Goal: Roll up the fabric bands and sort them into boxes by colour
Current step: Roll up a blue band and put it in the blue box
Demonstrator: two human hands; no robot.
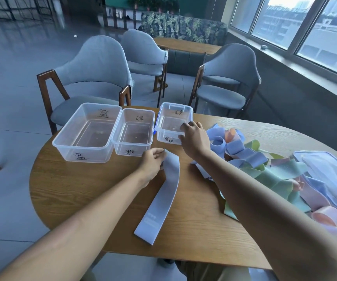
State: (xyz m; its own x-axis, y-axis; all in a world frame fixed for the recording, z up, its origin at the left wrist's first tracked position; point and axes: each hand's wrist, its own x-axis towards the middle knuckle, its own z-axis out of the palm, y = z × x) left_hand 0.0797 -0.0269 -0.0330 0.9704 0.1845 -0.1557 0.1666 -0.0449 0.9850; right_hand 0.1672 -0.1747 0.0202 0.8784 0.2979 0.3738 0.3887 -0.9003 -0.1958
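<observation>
Right now my left hand (153, 162) pinches the far end of a pale blue band (162, 196) that lies flat on the surface (72, 185), fingers curled round its top edge. The band's long axis runs from that hand back towards me, slanting slightly to my left, with its near end loose close to the surface's front edge. So the roll, I judge, has to start at the far end under my left hand and travel along that line towards my body.

My right hand (194, 136) is farther off, its fingers curled over the near corner of the right-hand box (168, 114), apparently gripping its rim; it touches no band. Three clear boxes stand in a row beyond the band, all showing bare bottoms: the large left box (78, 136), the middle box (123, 136) and the one under my right hand. The heap of blue, green and pink bands (264, 169) lies to my right, beside a clear lid (329, 175).

My left hand is plainly nearer the band; the right would need to come back across to help.
</observation>
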